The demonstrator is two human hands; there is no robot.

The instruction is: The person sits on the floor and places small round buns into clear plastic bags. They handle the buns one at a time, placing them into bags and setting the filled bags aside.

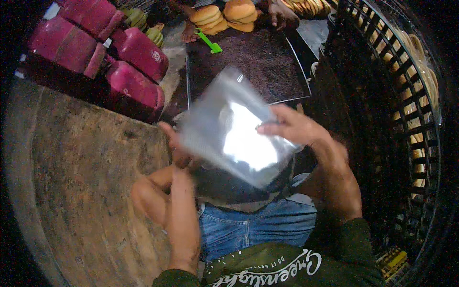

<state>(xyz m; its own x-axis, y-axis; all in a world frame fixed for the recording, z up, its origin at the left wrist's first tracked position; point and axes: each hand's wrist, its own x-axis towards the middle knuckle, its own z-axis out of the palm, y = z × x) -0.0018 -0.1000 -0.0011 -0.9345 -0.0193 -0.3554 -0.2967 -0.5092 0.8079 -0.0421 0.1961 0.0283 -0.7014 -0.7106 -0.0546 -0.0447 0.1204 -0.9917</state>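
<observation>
A shiny, clear plastic sheet or stack of flat plastic bags (210, 122) hangs tilted in front of me, blurred by motion and bright with glare. My right hand (291, 126) grips its right edge, thumb on top. At the left edge is my left hand (178, 146), one finger or thumb stretched out and the rest partly behind the plastic. Whether it touches the sheet I cannot tell. Beyond the plastic lies a dark, metal-edged tray or board (258, 62), with a bright green plastic scoop or spatula (209, 41) near its far left corner.
Stacked round buns (240, 14) sit at the tray's far edge, between another person's hands (283, 16). Magenta gas cylinders (135, 91) stand at far left on worn wooden flooring (91, 162). A black slatted crate (406, 91) holding bread rises on the right.
</observation>
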